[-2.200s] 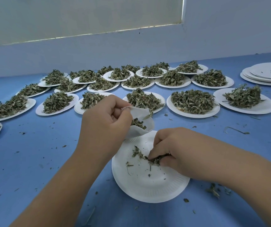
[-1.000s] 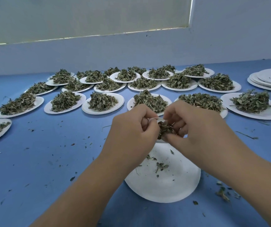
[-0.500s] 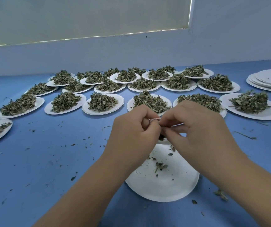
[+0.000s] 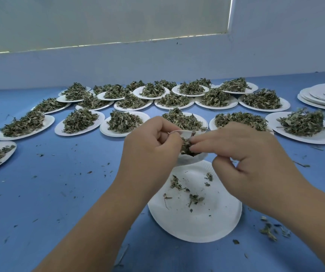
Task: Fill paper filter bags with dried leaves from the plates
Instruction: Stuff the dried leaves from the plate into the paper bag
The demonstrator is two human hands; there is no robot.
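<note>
The left hand is curled and pinches the rim of the paper filter bag between thumb and fingers, holding it up over the far edge of the near plate; the bag's mouth faces right, packed with dried leaves. The right hand grasps nothing that shows; its fingers stretch almost straight to the mouth and their tips lie on the leaves, while the thumb is bent below, apart from them. Both hands hide most of the bag, so only its white underside and a strip of rim show between them.

The near plate is mostly bare, with a few leaf scraps scattered across its middle; the right wrist covers part of its right rim. Beyond the hands, heaped plates stand in several crowded rows across the blue table, some with rims overlapping; the knuckles of both hands block the front edges of two of them. Another heaped plate lies to the right, and one more is cut off by the left edge. A stack of empty plates sits at the far right, well apart from the hands. Crumbs speckle the table, with a small clump just right of the near plate; a pale wall rises behind.
</note>
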